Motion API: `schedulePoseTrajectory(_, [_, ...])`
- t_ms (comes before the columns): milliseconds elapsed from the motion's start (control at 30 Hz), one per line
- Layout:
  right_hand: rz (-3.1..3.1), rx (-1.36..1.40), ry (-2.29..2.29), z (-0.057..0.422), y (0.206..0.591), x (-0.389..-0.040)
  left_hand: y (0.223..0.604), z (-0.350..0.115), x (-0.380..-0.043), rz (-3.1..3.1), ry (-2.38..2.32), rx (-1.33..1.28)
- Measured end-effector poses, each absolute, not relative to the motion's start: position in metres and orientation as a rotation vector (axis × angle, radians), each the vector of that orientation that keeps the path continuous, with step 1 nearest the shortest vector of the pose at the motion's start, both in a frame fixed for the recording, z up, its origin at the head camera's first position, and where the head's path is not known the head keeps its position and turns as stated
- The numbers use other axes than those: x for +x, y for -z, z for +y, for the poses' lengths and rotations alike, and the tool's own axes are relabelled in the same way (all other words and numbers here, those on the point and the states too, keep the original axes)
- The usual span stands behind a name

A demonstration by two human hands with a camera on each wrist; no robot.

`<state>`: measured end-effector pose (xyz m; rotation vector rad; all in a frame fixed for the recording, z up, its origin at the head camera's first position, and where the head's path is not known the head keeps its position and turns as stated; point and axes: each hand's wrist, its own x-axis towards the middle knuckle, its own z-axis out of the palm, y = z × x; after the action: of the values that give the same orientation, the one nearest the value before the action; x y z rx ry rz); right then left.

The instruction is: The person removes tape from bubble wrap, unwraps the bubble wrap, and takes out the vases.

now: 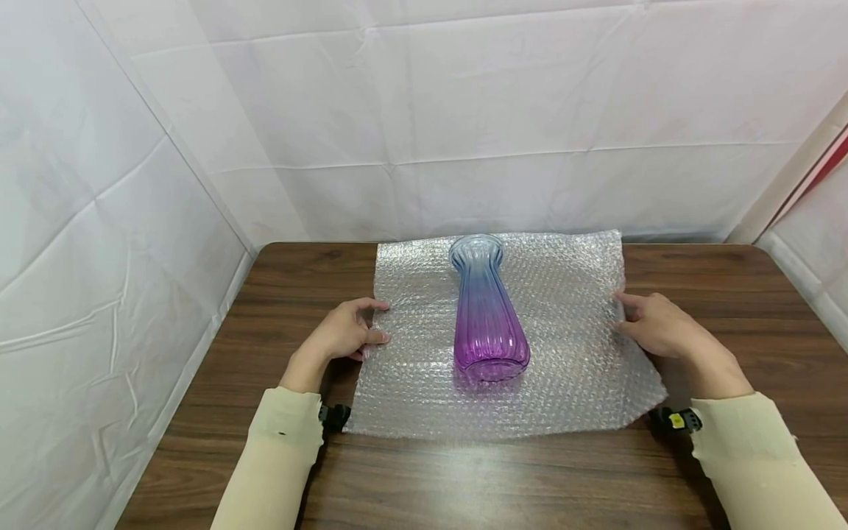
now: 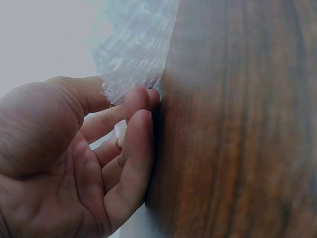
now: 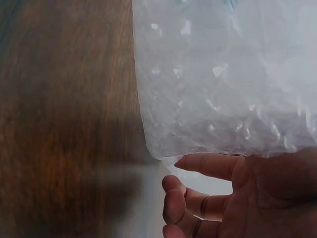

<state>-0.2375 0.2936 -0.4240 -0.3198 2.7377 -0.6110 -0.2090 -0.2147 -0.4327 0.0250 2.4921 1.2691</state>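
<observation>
A ribbed glass vase (image 1: 490, 316), pale blue at the mouth and purple toward the base, lies on its side on a sheet of clear bubble wrap (image 1: 570, 346). Its mouth points to the back wall. My left hand (image 1: 341, 331) holds the sheet's left edge; in the left wrist view the bubble wrap (image 2: 136, 49) reaches between thumb and fingers. On the opposite side, my right hand (image 1: 662, 324) holds the right edge. In the right wrist view its fingertips (image 3: 173, 198) are at the edge of the bubble wrap (image 3: 198, 99). Neither hand touches the vase.
The sheet lies on a dark wood-grain table (image 1: 464, 486), its far side along the table's back edge. White cloth walls (image 1: 464, 125) stand behind and at the sides. Small black wrist devices (image 1: 334, 417) sit at both cuffs, near the sheet's front corners.
</observation>
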Motion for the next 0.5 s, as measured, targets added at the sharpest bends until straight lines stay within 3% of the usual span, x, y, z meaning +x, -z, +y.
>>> schedulePoseTrajectory(500, [2.754,-0.279,0.579,0.2993,0.4248,-0.2383,0.4335,-0.2147,-0.2098,2.501,-1.263,0.013])
